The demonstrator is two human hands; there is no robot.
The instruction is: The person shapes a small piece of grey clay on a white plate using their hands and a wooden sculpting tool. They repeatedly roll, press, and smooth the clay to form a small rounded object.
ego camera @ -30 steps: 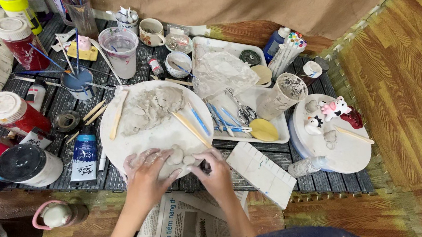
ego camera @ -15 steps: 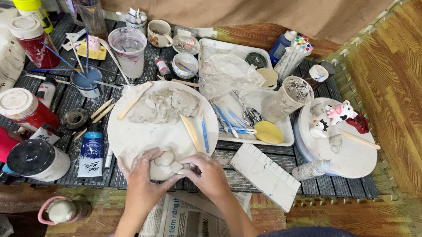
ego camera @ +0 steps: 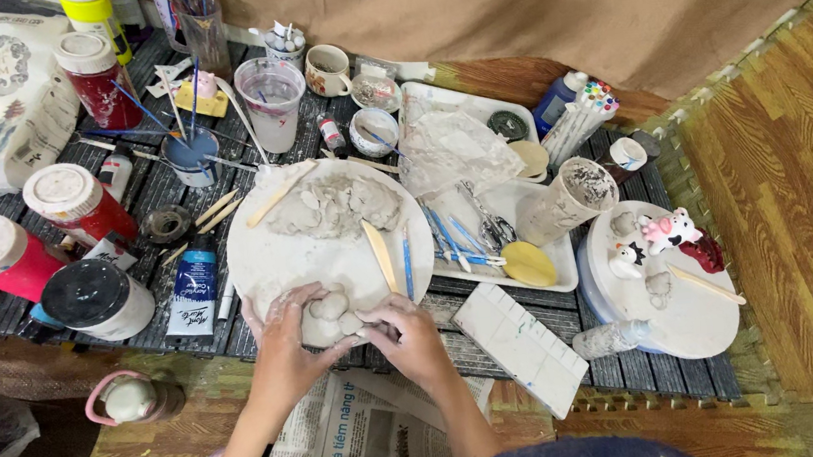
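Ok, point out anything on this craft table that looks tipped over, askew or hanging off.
Two things. The clay-smeared paper cup lies tipped on its side, leaning on the white tray, its mouth facing up and right. The white rectangular palette sits askew, one corner jutting past the table's front edge. Otherwise just crowded; I see no spill.

Hands [ego camera: 353, 344] drawn closer together around clay lump [ego camera: 328, 317]; lump now more rounded.

paint jars [ego camera: 85, 201] left | water cup [ego camera: 272, 102] rear | white tray [ego camera: 474, 107] centre | toy cow [ego camera: 670, 230] right
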